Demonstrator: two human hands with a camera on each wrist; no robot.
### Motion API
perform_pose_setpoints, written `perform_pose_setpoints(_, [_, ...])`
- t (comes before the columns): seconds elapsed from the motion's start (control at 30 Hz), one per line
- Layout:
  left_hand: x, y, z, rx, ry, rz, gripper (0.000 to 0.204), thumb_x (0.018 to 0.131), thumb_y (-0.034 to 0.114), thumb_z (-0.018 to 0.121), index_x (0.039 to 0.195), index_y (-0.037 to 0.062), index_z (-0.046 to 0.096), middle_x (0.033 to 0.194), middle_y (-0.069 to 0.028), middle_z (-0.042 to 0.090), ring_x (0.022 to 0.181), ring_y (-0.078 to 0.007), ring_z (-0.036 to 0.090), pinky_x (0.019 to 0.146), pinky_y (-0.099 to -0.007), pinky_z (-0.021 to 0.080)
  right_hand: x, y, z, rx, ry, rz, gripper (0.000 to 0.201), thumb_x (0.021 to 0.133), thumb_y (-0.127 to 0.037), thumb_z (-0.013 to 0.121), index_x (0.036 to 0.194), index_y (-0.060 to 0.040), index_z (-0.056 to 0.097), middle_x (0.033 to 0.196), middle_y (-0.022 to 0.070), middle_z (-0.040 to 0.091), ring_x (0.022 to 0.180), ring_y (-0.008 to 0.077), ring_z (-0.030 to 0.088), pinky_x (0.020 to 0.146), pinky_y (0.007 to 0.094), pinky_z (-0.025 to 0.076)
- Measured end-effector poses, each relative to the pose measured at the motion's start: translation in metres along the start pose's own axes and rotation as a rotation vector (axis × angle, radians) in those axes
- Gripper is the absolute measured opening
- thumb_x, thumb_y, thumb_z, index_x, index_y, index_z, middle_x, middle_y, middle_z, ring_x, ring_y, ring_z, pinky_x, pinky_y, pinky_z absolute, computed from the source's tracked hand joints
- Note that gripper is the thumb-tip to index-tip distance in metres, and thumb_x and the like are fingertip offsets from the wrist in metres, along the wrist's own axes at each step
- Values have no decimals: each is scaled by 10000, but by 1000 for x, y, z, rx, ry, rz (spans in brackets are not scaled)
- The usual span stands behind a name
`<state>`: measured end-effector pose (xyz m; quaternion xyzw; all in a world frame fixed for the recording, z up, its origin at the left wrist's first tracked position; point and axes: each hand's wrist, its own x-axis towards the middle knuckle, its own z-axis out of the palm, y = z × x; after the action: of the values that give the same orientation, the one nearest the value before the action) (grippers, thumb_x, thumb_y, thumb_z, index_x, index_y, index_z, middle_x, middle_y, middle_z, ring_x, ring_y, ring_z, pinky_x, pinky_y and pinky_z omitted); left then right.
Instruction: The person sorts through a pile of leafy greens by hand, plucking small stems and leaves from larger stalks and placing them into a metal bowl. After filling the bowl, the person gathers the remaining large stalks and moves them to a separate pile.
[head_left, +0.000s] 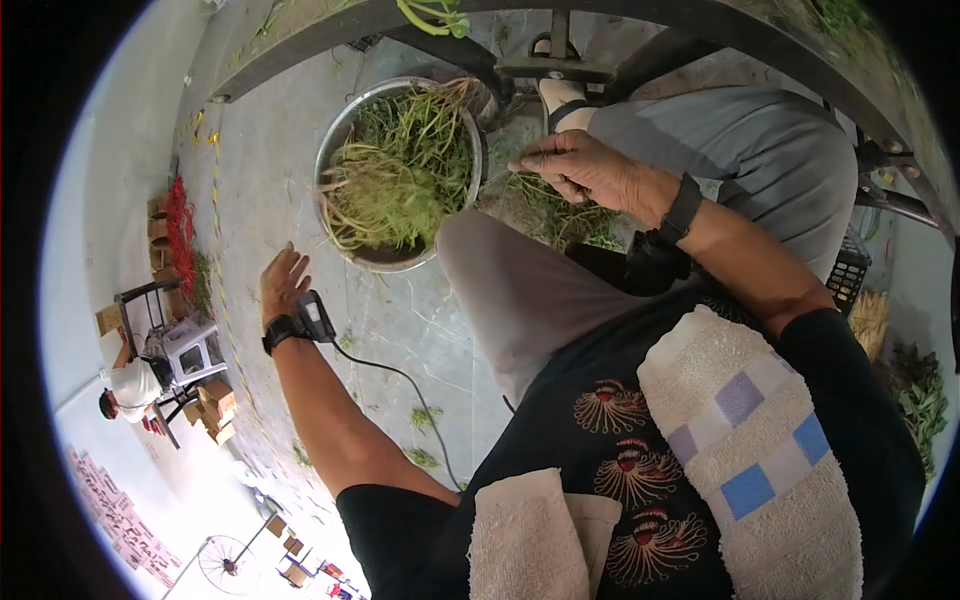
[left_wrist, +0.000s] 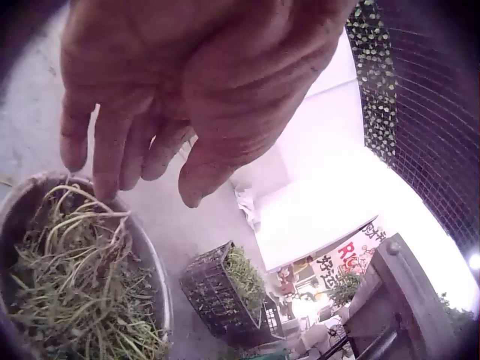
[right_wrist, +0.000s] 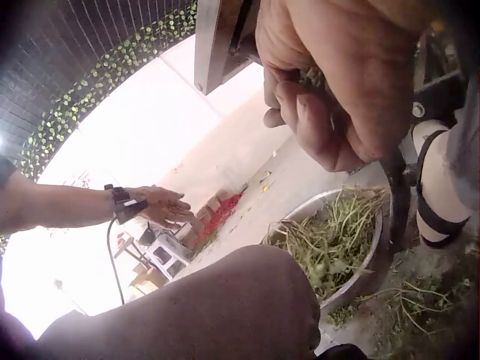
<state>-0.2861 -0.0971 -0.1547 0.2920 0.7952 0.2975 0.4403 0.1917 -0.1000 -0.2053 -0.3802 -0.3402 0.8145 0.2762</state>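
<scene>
A round metal basin (head_left: 322,165) on the floor holds stemmed greens (head_left: 425,130); the greens on its near side look blurred in the head view. My left hand (head_left: 284,285) is beside the basin, apart from it, with its fingers extended and nothing in them. The left wrist view shows that hand (left_wrist: 187,82) above the basin's greens (left_wrist: 82,285). On the basin's other side, my right hand (head_left: 590,172) is raised over loose greens (head_left: 560,215) on the floor. Its fingers (right_wrist: 304,124) curl inward in the right wrist view, and whatever lies inside them is unclear.
A curved table edge (head_left: 330,50) with metal legs stands at the top. My knee (head_left: 470,240) is close to the basin. Black crates (left_wrist: 217,289) hold greens. A cable (head_left: 410,380) hangs from the left wrist. A person (head_left: 135,388) sits far left near a white stool (head_left: 190,350).
</scene>
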Motion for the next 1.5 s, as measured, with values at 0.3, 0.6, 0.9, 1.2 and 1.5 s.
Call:
perform_pose_setpoints(0.3, [-32,-70,26,-234,-82,-87,514,873,262,580,1260,-42,429,1216,-178,529,1052,-276,562,790,-352,480,-2,2,5,34,4,57,225,893,-226,573,1010,-37,610,537,-50,399,430,39,315,365,201,246])
perform_pose_setpoints(0.6, [-32,-47,40,-247,-116,13,467,880,233,567,1225,-61,456,1127,-161,584,969,-236,592,726,-303,486,-24,-23,8,-52,40,-28,252,912,-206,534,1059,-6,578,570,-40,409,432,26,353,343,177,235])
perform_pose_setpoints(0.9, [-43,64,85,-32,174,607,397,866,279,592,1106,-36,586,991,-103,642,868,-171,624,682,-270,482,-186,-97,-10,-292,617,-482,276,895,-220,554,1065,-3,573,662,-43,507,438,0,361,357,146,243])
perform_pose_setpoints(1.2, [-108,155,143,-98,99,954,386,850,245,621,1111,-37,588,1029,-118,635,914,-174,618,735,-264,482,-344,-72,-152,-456,1173,-571,259,910,-270,548,1032,-44,586,619,-66,442,478,14,350,412,203,227])
perform_pose_setpoints(1.5, [-125,168,136,58,-21,961,439,868,283,591,1174,-28,546,1129,-125,601,1027,-208,580,827,-302,463,-448,-16,-228,-736,1520,-173,293,877,-333,571,999,-72,626,641,-46,483,505,31,412,416,187,276])
